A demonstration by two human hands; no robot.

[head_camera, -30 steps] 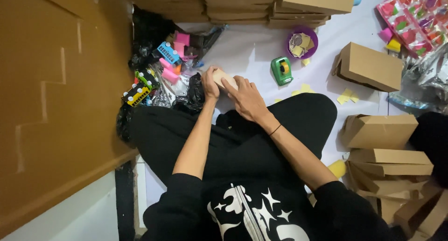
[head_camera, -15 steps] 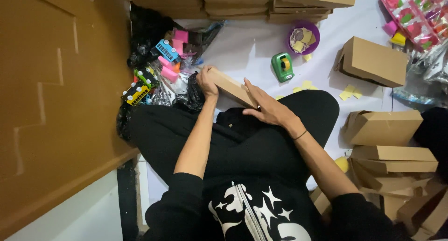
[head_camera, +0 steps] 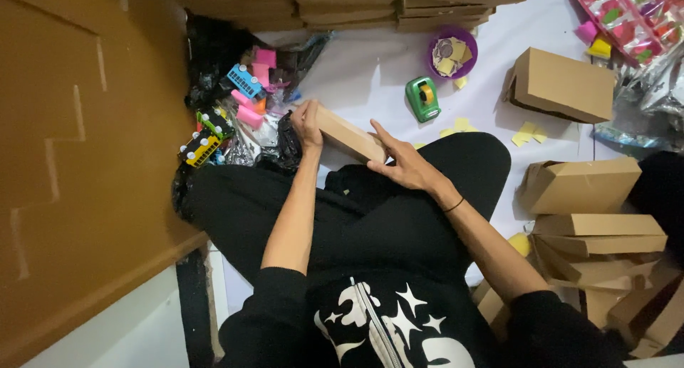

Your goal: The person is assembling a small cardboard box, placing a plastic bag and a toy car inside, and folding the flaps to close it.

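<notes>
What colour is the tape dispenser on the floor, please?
Green, with a yellow roll inside: tape dispenser, clearest in the head view.

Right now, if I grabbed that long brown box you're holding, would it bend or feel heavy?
Probably stiff: the cardboard box keeps straight edges with the left hand gripping one end and the right hand the other. It looks fairly light, since it is held tilted above the lap. With flat sides, it should not roll. What is inside cannot be seen.
</notes>
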